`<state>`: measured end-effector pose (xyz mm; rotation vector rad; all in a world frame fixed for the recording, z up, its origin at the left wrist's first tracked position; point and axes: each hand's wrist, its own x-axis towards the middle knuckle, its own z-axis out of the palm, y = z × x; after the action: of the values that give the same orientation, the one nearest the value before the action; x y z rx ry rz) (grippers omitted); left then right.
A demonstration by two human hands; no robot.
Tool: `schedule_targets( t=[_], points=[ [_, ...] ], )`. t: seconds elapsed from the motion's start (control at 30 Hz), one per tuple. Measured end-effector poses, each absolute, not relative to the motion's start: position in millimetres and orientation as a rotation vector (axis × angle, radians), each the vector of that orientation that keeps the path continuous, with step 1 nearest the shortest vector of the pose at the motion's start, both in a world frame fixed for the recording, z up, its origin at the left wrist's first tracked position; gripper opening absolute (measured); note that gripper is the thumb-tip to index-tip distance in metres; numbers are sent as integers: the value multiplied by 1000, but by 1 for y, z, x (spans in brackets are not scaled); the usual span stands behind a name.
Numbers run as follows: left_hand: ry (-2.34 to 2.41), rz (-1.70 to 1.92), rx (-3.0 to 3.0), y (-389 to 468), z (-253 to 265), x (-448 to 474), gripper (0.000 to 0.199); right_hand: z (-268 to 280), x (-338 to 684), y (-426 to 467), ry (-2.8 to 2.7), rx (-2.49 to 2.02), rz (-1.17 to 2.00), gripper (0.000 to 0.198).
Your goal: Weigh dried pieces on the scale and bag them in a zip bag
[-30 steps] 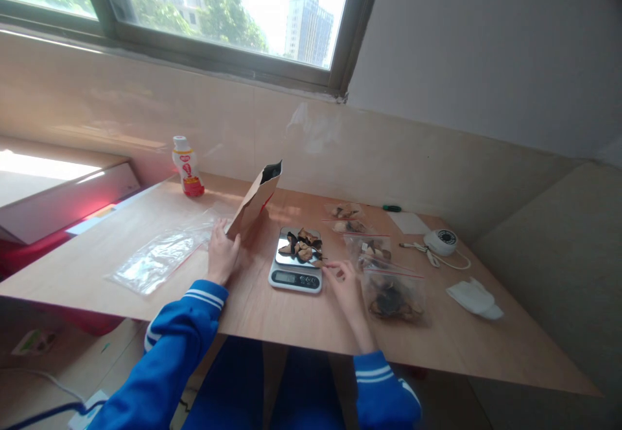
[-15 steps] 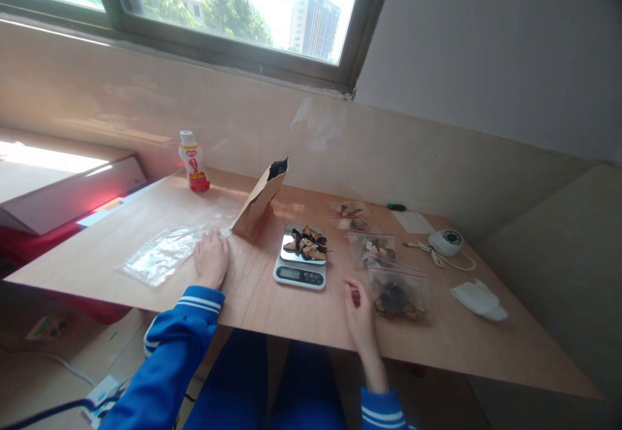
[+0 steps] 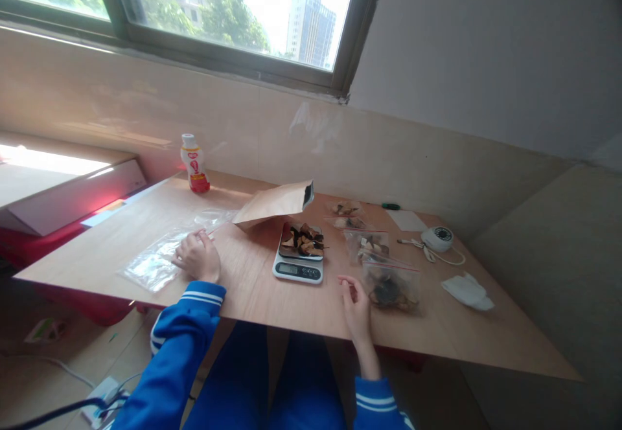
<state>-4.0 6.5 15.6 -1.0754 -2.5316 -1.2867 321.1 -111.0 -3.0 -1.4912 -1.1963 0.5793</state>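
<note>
Brown paper pouch point(image 3: 269, 208) tilted behind the white kitchen scale point(image 3: 298, 272), supported by neither hand; were it to slump forward, the dried brown-black slices point(image 3: 305, 241) heaped on the scale could be knocked and the reading disturbed. Overhanging stem at right edge might be brushed by the half-curled right hand point(image 3: 357, 305), in which nothing is seen held. Left hand point(image 3: 200, 260) loosely bent at the flat clear plastic bag point(image 3: 151, 269); whether film is pinched cannot be made out.
</note>
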Motion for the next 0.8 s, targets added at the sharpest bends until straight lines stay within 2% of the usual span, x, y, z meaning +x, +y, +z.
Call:
schedule_targets(
  t=[0.13,0.37,0.53,0.67,0.8],
  points=[
    [-2492,-1522,-833,6,17,-7,29,-4,316,-112,-1277,-1459,570,31],
    [-2242,-1819,-941,10,11,-8,25,1,314,-88,-1392,-1456,494,34],
    [-2074,-1943,-1019,11,3,-11,28,38,295,-24,-1640,-1583,333,38],
    [-2018,-2033,-1031,11,-1,-13,28,72,272,24,-1754,-1811,404,30],
    [-1964,-2100,-974,11,-1,-13,28,96,225,44,-1789,-1753,369,32]
  ],
)
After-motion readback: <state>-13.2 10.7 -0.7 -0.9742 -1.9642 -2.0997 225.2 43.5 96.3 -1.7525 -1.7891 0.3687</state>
